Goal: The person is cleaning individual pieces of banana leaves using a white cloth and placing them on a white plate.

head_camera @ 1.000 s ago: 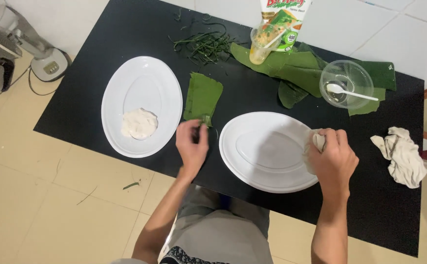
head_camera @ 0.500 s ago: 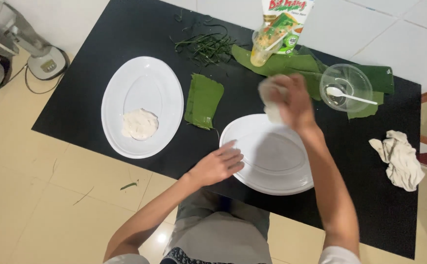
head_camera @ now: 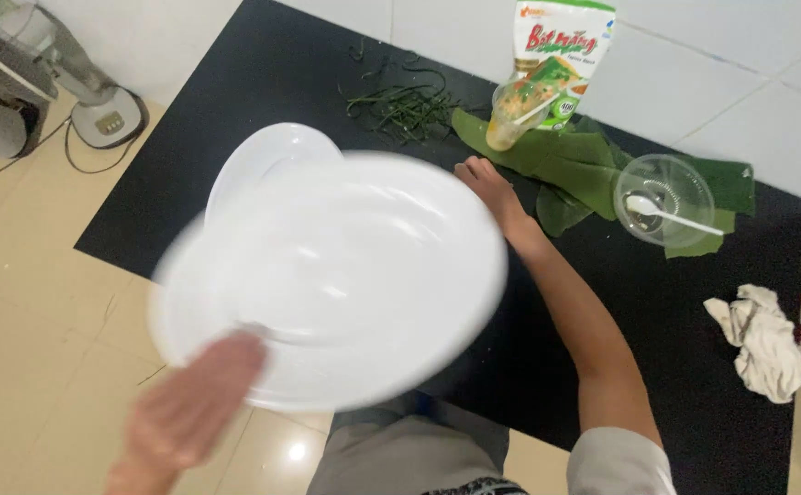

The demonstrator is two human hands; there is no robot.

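**Big white plate lifted off the mat**

The large oval white plate (head_camera: 345,275) is now up in the air, close under the camera and blurred. Half a second ago it lay flat on the black mat (head_camera: 675,403) in front of the person; now it hangs tilted above the near edge of the mat, covering most of the second white plate (head_camera: 267,151) that sits further back on the left. Only the far rim of that second plate shows, so the white lump seen on it earlier is hidden.

The left hand (head_camera: 189,412) grasps the lifted plate at its near rim, fingers clamped on the edge; the hand is smeared by motion, so the exact finger placement cannot be made out. A second ago this hand rested beside the folded green leaf, which is now out of sight behind the plate.

The right hand (head_camera: 483,183) has come down from where it was raised half a second ago and reaches across to the green leaves (head_camera: 556,160) at the back of the mat. Its fingers are partly behind the plate's edge, so whether it is closed on anything cannot be told.

Beyond it stand a printed pouch (head_camera: 561,46), a clear cup (head_camera: 519,115) leaning against it, a clear plastic bowl with a white spoon (head_camera: 666,197), and thin green strips (head_camera: 400,101). A crumpled cloth (head_camera: 762,335) lies on the right.

With the plate raised, the mat space before the person is freed.
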